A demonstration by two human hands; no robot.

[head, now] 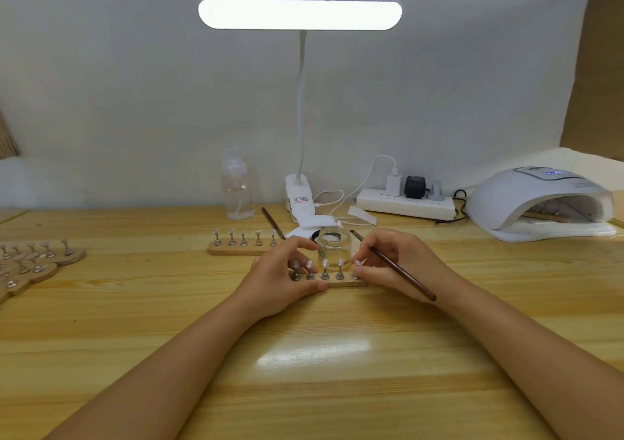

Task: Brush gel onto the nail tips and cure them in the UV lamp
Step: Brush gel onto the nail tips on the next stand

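- Nail tips: five small pale plastic nail tips (325,264) on little metal stems, standing in a row on a short light wooden holder strip (347,283), mid-table, just in front of the person.
- Left hand (287,280) curls round the left end of the strip, thumb along its front edge, fingers over the back by the first stems; it holds the strip steady.
- Right hand (395,267) grips a long dark brown wooden-handled brush (398,267), handle slanting back toward the right forearm; its fingertips sit at the rightmost tip. Cannot tell if they pinch that tip or only touch it.
- Small clear glass jar (334,245), open, stands just behind the strip, between the hands. Probably the gel.
- Judgement: the step is coating or adjusting the rightmost tip; the others do not look clearly coated, too small to say.
- To do it well: keep the strip pinned down, load little gel, stroke base to edge, keep off the stems, don't knock neighbouring tips.
- Second wooden strip with five tips (243,242) lies behind left, another dark brush (273,223) beside it.
- White domed UV lamp (540,199) sits far right, mouth facing the table, well apart; something lies inside, unclear what.
- More wooden holders (37,260) at the left edge; clear plastic pump bottle (238,189), white clip desk lamp (300,13) lit, white power strip (405,203) at the back.
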